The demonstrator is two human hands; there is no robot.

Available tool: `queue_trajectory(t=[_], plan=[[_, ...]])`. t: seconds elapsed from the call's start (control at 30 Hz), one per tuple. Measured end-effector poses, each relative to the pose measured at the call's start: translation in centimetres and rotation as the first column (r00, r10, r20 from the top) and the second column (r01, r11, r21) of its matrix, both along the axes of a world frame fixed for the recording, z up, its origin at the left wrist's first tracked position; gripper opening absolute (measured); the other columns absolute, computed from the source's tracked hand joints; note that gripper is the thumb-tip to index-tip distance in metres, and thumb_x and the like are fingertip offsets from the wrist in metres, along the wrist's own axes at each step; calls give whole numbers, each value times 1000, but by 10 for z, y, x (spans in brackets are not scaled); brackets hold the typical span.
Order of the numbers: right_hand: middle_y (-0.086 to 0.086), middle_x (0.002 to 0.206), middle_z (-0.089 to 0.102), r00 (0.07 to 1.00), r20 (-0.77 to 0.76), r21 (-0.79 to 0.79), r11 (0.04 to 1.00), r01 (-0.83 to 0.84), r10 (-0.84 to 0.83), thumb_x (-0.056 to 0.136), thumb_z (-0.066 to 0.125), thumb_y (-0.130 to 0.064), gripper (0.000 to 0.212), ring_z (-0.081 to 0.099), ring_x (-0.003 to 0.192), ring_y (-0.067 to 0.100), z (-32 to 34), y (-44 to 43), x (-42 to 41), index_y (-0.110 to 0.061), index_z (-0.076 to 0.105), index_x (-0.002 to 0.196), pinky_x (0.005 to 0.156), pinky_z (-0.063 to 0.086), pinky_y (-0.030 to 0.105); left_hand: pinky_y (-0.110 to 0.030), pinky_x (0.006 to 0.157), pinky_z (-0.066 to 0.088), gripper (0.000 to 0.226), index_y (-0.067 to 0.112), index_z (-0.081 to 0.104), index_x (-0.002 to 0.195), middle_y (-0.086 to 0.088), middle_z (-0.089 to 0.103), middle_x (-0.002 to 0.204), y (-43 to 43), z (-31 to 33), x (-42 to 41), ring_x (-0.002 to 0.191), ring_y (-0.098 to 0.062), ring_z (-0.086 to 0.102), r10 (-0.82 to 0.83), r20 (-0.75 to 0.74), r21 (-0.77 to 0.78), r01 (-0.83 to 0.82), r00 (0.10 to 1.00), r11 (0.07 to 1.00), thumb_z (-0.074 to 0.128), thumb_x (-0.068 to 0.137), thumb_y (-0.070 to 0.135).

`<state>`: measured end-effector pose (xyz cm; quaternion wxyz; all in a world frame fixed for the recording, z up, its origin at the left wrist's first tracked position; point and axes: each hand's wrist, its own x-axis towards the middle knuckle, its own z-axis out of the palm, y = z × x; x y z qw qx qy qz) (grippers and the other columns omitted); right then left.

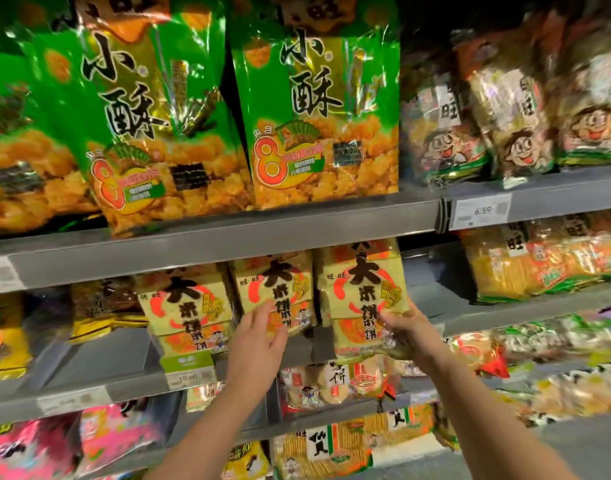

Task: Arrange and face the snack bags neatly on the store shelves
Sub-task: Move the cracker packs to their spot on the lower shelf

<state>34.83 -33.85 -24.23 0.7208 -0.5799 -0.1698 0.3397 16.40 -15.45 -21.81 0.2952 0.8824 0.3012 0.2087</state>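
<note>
Middle shelf (106, 355) half faced: right hand (406, 332) grips rightmost yellow bag (361, 296), flat left hand (259, 336) steadies neighbouring bag (276, 285); gaps left.

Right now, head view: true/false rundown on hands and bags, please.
1. The green bags stand on the shelf above the yellow bags. True.
2. The right hand grips the rightmost yellow bag. True.
3. The left hand grips a green bag. False: its straight fingers touch the middle yellow bag.
4. The upper shelf rail carries no price tag. False: a price tag sits on it at the right.
</note>
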Motion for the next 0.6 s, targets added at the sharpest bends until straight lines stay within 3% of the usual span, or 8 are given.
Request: queue_trajectory(t=[0.07,0.13,0.27,0.37,0.47,0.6], plan=[[18,114,65,999,34,5,1000,9,-9,74,70,-13,49,66,100,32,-1,4,-1,-11,53,120,79,56,42,-25,82,41,49,28,31,140,0,40,134,3,-3,6,90,-12,57,45,-7,19,-45,999,999,46,93,34],[15,110,67,994,93,9,999,53,-54,77,70,-16,42,66,101,33,-1,13,-4,-11,56,117,84,55,47,-26,82,45,57,29,24,144,-2,34,139,4,-10,8,103,-14,55,90,-29,64,-88,996,994,48,92,33],[11,104,70,959,131,21,968,252,-252,82,66,-12,30,68,97,28,0,35,-11,-10,62,112,80,57,40,-36,82,54,67,28,14,147,-2,29,142,3,-19,7,107,-17,53,106,-72,138,-96,992,986,50,91,34],[3,99,71,905,223,-24,926,377,-363,85,63,-13,22,67,94,21,-4,47,-10,-18,64,107,82,56,37,-35,97,44,64,27,20,146,-4,33,140,-3,-20,12,118,-18,46,86,-42,188,-77,995,979,51,90,32],[-6,103,68,871,314,-89,902,422,-377,87,61,-25,26,64,99,14,-10,55,-13,-27,58,113,88,53,41,-34,108,32,72,31,9,147,-2,27,146,-21,-22,30,133,-18,31,-62,-124,230,90,990,969,51,89,40],[-11,112,59,798,416,-143,835,531,-436,87,60,-36,34,57,105,8,-12,63,-23,-34,47,119,92,51,43,-33,105,38,102,26,-15,146,-2,22,146,-35,-28,56,132,-18,33,-72,-223,127,102,972,987,60,81,50]])
